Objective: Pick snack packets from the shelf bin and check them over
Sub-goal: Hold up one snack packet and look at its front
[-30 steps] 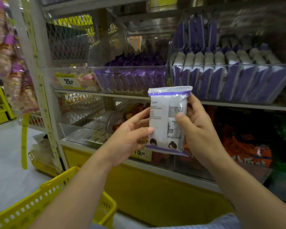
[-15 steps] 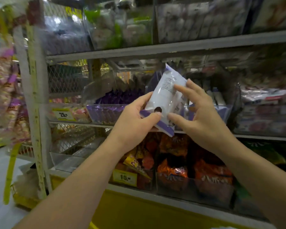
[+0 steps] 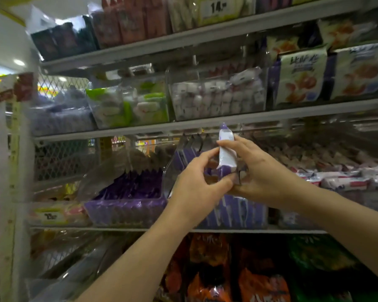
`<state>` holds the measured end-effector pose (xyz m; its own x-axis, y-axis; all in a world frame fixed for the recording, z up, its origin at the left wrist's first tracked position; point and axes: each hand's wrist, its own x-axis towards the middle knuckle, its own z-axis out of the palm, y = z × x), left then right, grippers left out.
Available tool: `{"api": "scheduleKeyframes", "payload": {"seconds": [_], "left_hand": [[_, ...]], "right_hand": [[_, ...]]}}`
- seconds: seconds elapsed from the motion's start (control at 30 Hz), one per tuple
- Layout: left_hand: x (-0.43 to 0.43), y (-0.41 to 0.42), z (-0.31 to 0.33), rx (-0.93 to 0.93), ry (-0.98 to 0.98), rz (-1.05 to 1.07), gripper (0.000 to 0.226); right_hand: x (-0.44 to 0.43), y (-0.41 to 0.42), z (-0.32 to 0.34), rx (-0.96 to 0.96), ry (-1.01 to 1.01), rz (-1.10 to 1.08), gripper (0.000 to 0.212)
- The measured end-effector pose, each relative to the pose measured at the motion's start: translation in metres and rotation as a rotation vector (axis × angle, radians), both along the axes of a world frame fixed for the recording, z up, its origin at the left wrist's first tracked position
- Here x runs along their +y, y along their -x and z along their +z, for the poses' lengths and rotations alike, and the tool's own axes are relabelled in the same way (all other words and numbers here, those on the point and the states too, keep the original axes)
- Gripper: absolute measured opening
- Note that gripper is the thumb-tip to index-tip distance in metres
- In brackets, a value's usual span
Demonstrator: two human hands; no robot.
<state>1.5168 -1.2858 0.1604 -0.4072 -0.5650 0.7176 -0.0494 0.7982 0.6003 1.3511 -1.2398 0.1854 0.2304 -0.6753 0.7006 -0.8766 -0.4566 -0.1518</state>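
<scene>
A white and purple snack packet [image 3: 226, 151] stands edge-on between my two hands, raised in front of the middle shelf. My left hand [image 3: 196, 182] pinches its lower purple end with thumb and fingers. My right hand [image 3: 258, 171] grips the packet from the right, thumb across its white side. Just behind and below is the clear shelf bin [image 3: 234, 211] with several like purple and white packets standing in rows.
A second clear bin [image 3: 127, 205] of dark purple packets sits to the left. Shelves above hold bins of white and green sweets [image 3: 129, 103] and biscuit bags [image 3: 301, 79]. Orange bags [image 3: 207, 269] fill the shelf below. A white mesh rack post [image 3: 11, 171] stands at the left.
Both hands lifted the packet higher and toward the bin and turned it from flat-facing to edge-on. The camera view tilted upward, bringing the upper shelves into sight.
</scene>
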Motion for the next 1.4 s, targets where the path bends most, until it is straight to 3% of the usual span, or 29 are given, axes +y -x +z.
{"api": "scheduleKeyframes", "payload": {"seconds": [0.07, 0.23, 0.37, 0.47, 0.53, 0.63, 0.73, 0.87, 1.0, 1.33, 1.4], "left_hand": [[-0.009, 0.01, 0.007, -0.057, -0.032, -0.04, 0.066], [-0.038, 0.039, 0.019, -0.137, -0.049, -0.096, 0.072], [-0.069, 0.06, 0.022, -0.204, -0.104, -0.154, 0.07], [-0.089, 0.075, 0.027, -0.264, -0.063, -0.128, 0.059], [-0.1, 0.081, 0.03, -0.397, 0.098, -0.012, 0.054], [-0.116, 0.077, 0.037, -0.669, 0.586, 0.422, 0.03], [-0.136, 0.063, 0.044, -0.787, 0.709, 0.647, 0.035], [-0.161, 0.046, 0.051, -0.742, 0.777, 0.664, 0.04], [-0.184, 0.036, 0.051, -0.889, 0.633, 0.675, 0.057], [-0.201, 0.035, 0.041, -0.726, 0.677, 0.625, 0.062], [-0.201, 0.035, 0.041, -0.712, 0.683, 0.614, 0.063]], "right_hand": [[-0.006, 0.012, 0.009, 0.019, 0.022, 0.007, 0.082], [-0.024, 0.037, 0.022, 0.093, 0.037, -0.008, 0.072], [-0.037, 0.056, 0.034, 0.141, 0.009, -0.073, 0.048], [-0.052, 0.072, 0.043, 0.195, -0.037, -0.22, 0.048], [-0.063, 0.08, 0.049, 0.217, -0.088, -0.306, 0.052], [-0.081, 0.085, 0.059, 0.272, -0.104, -0.38, 0.044], [-0.101, 0.087, 0.067, 0.338, -0.148, -0.472, 0.046], [-0.127, 0.088, 0.075, 0.386, -0.272, -0.563, 0.043], [-0.147, 0.094, 0.087, 0.409, -0.349, -0.62, 0.057], [-0.162, 0.092, 0.082, 0.531, -0.469, -0.69, 0.07], [-0.162, 0.088, 0.076, 0.584, -0.504, -0.735, 0.065]]}}
